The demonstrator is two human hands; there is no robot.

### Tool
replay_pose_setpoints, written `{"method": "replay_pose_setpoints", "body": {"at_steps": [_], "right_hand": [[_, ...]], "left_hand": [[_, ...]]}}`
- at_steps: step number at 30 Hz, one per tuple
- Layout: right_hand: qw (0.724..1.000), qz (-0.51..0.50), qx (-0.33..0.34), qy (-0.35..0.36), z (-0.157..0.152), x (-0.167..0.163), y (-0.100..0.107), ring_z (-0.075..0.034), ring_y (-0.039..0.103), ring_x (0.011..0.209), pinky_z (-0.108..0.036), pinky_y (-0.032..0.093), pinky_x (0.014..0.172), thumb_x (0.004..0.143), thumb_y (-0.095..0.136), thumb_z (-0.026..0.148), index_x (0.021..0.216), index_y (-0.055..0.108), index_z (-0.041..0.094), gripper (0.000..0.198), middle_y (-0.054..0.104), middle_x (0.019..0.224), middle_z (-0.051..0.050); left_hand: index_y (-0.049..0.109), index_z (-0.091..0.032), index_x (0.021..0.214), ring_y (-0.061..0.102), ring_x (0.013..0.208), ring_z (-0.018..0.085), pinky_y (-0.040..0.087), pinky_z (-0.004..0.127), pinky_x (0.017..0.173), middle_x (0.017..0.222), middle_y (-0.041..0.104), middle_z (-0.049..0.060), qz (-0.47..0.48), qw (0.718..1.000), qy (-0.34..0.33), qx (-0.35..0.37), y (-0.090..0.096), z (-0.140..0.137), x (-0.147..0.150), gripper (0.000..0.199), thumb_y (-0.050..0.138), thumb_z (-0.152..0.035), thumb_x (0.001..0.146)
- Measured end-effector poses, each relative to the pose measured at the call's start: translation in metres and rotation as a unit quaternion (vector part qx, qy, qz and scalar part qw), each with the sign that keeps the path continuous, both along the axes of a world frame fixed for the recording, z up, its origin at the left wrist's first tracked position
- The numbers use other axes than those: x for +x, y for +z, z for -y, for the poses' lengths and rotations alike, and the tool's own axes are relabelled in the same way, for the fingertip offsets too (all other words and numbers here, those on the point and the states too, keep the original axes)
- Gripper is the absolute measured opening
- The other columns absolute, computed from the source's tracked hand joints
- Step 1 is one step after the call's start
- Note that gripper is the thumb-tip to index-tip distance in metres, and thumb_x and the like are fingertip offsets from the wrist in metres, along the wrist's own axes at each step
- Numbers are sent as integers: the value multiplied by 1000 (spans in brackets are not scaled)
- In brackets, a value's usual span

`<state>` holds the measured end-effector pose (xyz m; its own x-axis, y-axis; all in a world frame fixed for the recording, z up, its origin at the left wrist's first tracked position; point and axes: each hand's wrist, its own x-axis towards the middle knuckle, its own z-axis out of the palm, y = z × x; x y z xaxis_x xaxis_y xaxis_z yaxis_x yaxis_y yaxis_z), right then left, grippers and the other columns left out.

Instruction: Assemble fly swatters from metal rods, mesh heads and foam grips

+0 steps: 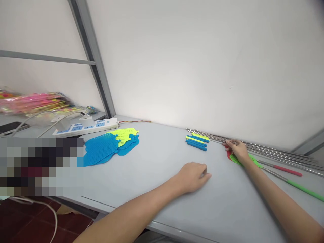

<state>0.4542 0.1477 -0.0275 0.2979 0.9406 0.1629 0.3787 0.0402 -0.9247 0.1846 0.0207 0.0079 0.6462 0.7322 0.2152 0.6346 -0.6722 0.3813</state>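
My left hand (pixel 193 177) rests over the grey table with its fingers loosely curled and the thumb apart, holding nothing. Further right, my right hand (pixel 238 151) has its fingertips pinched together beside a bundle of thin metal rods (pixel 268 150). Whatever lies in that pinch is too small to make out. Under this hand are a red fly swatter (pixel 288 170) and a green fly swatter (pixel 301 189), their heads partly covered by it. Between the hands and the wall lie several blue and yellow handle tubes (pixel 196 144).
Blue swatter heads (pixel 101 148) and yellow swatter heads (pixel 125 135) are piled on the left. Behind them sits a white power strip (pixel 101 126) with cables. Bagged colourful goods (pixel 35 103), a phone (pixel 14 127) and a metal frame post (pixel 95 57) stand further left. A white wall (pixel 189 67) backs the table.
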Motion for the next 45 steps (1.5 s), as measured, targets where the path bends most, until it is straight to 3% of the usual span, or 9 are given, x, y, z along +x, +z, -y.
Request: {"method": "replay_pose_setpoints", "body": {"at_steps": [8, 11, 14, 18, 27, 34, 39, 42, 45], "right_hand": [[997, 67, 22, 5, -1, 1, -1, -13, 55, 58, -20, 39, 45, 64, 50, 41, 76, 47, 16, 27, 61, 80, -9], [992, 125, 33, 4, 3, -3, 4, -12, 54, 59, -22, 40, 55, 65, 49, 40, 75, 48, 18, 24, 61, 75, -5], [983, 184, 17, -20, 8, -8, 12, -10, 49, 48, -21, 37, 50, 66, 47, 40, 76, 50, 19, 23, 60, 64, -2], [977, 215, 10, -12, 16, -15, 26, -8, 40, 37, -21, 33, 43, 67, 46, 38, 76, 51, 20, 21, 54, 52, 2], [981, 182, 62, 7, 44, -41, 78, -11, 47, 46, -22, 36, 47, 68, 48, 38, 78, 51, 21, 20, 55, 58, 1], [977, 180, 109, 22, 77, -64, 101, -11, 47, 50, -23, 38, 49, 69, 47, 41, 79, 50, 22, 22, 59, 77, -3], [977, 169, 127, 35, 94, -75, 106, -10, 45, 48, -23, 40, 51, 68, 46, 45, 79, 49, 21, 26, 59, 71, -2], [979, 152, 133, 39, 103, -81, 109, -10, 46, 50, -22, 42, 51, 69, 46, 45, 81, 50, 23, 26, 59, 73, -1], [978, 158, 129, 37, 113, -89, 110, -8, 43, 45, -22, 41, 48, 69, 44, 45, 82, 51, 23, 27, 59, 75, -2]], "left_hand": [[46, -18, 80, 49, 67, 14, 35, 23, 55, 74, 53, 2, -12, 1000, 5, -4, 3, 1, 0, 30, 26, -39, 81], [46, -18, 80, 49, 67, 14, 35, 23, 54, 74, 53, 1, -17, 1000, 8, -10, 4, 1, 1, 29, 26, -39, 81], [46, -18, 80, 48, 68, 14, 35, 23, 55, 74, 53, 1, -14, 1000, 6, -13, 3, 1, 0, 28, 26, -38, 81], [46, -18, 80, 48, 68, 14, 35, 23, 55, 73, 53, 1, -3, 1000, 6, -14, 2, 1, -1, 28, 26, -37, 81], [46, -18, 80, 47, 70, 14, 36, 24, 59, 73, 52, 1, 8, 1000, 4, -30, 7, 4, -2, 26, 26, -35, 81], [44, -20, 92, 44, 83, 14, 36, 25, 73, 87, 50, 2, 148, 989, 24, -13, 21, 8, -2, 22, 28, -31, 81], [39, -20, 100, 47, 73, 10, 40, 22, 64, 84, 51, 1, 280, 953, 85, -70, 34, 1, -7, 29, 26, -37, 81], [44, -20, 92, 47, 75, 11, 39, 23, 70, 81, 51, 1, 316, 943, 103, 14, 39, 1, -12, 24, 27, -33, 82], [46, -19, 90, 46, 84, 12, 37, 25, 77, 87, 52, 3, 315, 937, 62, 138, 40, 3, -17, 19, 32, -26, 80]]}}
